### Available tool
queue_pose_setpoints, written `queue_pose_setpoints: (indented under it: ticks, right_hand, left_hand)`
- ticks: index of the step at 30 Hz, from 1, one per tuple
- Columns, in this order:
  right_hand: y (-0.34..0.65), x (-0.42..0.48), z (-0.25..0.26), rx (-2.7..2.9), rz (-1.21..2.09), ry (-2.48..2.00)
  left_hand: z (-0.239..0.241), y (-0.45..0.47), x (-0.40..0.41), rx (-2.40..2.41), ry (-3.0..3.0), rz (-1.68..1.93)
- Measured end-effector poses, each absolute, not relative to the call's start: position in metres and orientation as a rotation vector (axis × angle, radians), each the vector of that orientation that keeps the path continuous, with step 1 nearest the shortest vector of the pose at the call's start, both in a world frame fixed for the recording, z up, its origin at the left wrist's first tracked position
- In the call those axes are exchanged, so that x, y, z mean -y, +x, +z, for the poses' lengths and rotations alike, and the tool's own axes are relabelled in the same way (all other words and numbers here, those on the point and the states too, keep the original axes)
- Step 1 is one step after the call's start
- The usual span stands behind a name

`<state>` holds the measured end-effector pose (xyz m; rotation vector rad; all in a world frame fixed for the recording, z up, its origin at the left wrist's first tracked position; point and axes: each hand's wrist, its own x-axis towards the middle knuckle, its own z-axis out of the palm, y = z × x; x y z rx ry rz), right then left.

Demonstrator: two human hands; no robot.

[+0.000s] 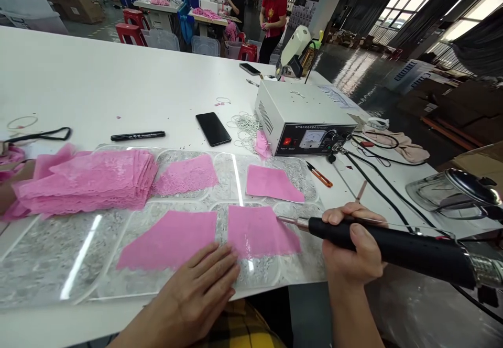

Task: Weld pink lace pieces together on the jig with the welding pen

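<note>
My left hand (pixel 198 290) lies flat with fingers stretched out on the clear template sheet (pixel 58 264), its fingertips at the lower edge of a pink lace piece (pixel 261 231). My right hand (pixel 351 248) is wrapped round a black cutting tool handle (pixel 393 248). The tool's metal tip (pixel 288 221) touches the right edge of that lace piece. Another pink piece (pixel 168 240) lies to the left. Two more pink pieces (pixel 272 183) (pixel 186 175) lie in the upper cutouts. A stack of pink lace (pixel 86 180) sits at the left.
A white control box (pixel 304 115) with a meter stands behind, cables running to the tool. A black phone (pixel 212 128), a marker (pixel 137 136), small snips (pixel 319 175) and white elastic loops (pixel 245 125) lie on the white table (pixel 118 75). People work at sewing stations far behind.
</note>
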<state>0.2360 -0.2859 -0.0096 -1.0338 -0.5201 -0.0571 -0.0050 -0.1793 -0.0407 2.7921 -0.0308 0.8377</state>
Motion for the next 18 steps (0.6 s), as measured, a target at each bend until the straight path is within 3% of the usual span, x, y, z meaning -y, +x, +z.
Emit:
queue_pose_setpoints:
  ticks: [18]
  right_hand:
    - [0.241,0.294,-0.008,0.554,-0.068,-1.041]
  left_hand:
    - [-0.041,-0.004,0.180,0.001,2.758,0.820]
